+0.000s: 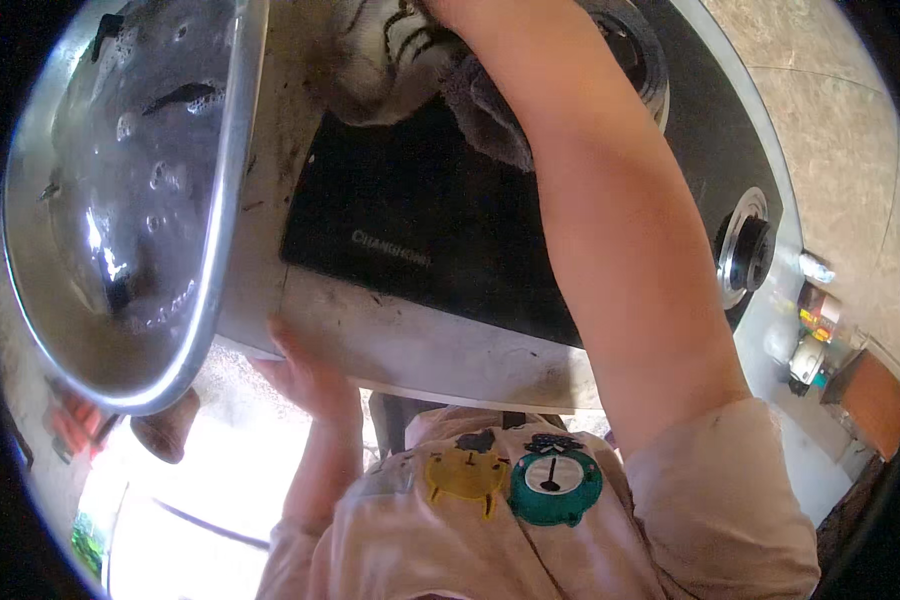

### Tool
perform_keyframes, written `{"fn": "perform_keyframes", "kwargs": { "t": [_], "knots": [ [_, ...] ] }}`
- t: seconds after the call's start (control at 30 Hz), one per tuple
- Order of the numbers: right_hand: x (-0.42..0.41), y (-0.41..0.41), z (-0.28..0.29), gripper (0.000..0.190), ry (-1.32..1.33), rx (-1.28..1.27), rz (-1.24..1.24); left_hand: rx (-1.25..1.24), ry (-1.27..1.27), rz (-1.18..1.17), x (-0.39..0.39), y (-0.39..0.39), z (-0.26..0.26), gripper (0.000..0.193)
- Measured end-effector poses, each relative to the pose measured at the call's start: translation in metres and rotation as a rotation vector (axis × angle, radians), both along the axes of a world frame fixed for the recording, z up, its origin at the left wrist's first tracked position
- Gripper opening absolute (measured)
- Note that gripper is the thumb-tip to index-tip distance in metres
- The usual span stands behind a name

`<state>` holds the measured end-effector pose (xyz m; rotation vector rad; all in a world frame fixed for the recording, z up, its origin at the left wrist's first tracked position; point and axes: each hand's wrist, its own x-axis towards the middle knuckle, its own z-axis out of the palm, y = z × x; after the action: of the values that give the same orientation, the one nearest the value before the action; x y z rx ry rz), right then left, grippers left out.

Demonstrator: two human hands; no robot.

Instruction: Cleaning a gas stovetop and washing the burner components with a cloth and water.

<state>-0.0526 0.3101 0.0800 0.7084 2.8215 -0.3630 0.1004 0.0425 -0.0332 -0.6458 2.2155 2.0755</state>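
My left hand (304, 371) is at the front edge of the worktop (420, 330), thumb and a finger apart, touching the edge. My right arm reaches across the black glass gas stove (420, 202). Only part of my right hand (457, 11) shows at the top rim; its fingers are out of view. Beside it lies a pale, dark-striped cloth-like thing (379, 75), blurred. A grey cloth (487, 112) rests on the stove glass, partly behind my forearm. Whether my right hand holds either one is not visible.
A large metal basin (214, 247) with dark, sudsy water stands at left. On the stove's right are a round burner (746, 247) and, farther back, a ringed burner (656, 67) partly behind my arm. Containers (817, 311) stand at far right, near a reddish-brown block (874, 401).
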Motion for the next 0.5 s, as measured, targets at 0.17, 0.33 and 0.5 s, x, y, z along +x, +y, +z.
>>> {"fn": "perform_keyframes", "kwargs": {
  "t": [0.17,0.33,0.5],
  "knots": [
    [0.054,-0.040,-0.053,0.015,0.393,0.312,0.265,-0.087,0.045,-0.049,0.006,-0.029,-0.010,0.046],
    [0.131,-0.014,-0.054,0.012,0.503,0.098,0.336,-0.035,-0.015,-0.084,0.005,-0.027,-0.004,0.044],
    [0.205,0.077,-0.040,0.026,0.387,0.111,0.376,-0.042,-0.046,-0.010,0.002,-0.020,-0.003,0.043]
  ]
}}
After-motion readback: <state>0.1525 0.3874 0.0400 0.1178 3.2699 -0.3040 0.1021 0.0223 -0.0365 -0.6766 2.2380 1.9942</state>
